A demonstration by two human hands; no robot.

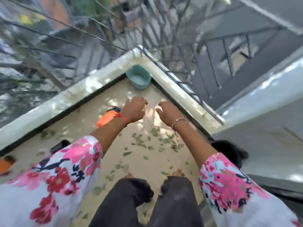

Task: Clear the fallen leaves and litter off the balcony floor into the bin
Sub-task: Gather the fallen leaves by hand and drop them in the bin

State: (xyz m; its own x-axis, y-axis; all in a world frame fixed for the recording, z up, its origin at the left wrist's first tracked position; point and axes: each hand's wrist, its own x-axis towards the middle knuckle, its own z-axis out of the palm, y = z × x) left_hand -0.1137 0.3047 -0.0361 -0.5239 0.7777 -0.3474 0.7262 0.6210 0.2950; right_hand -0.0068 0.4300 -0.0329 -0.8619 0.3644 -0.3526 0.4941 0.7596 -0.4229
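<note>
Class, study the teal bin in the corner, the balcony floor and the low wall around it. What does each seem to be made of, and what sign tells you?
Teal bin: probably plastic, by its even colour, smooth matt walls and rolled rim.
Balcony floor: likely cement or stone, matt beige and grainy; blur leaves it open.
Low wall: perhaps painted plaster or concrete, whitish and rough.

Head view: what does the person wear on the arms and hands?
The left sleeve and right sleeve match: loose white cloth printed with pink and red flowers and dark blue marks, ending well short of the wrists. A red thread is tied round the left wrist, and a thin bracelet circles the right. The left hand and right hand wear no gloves.
</note>
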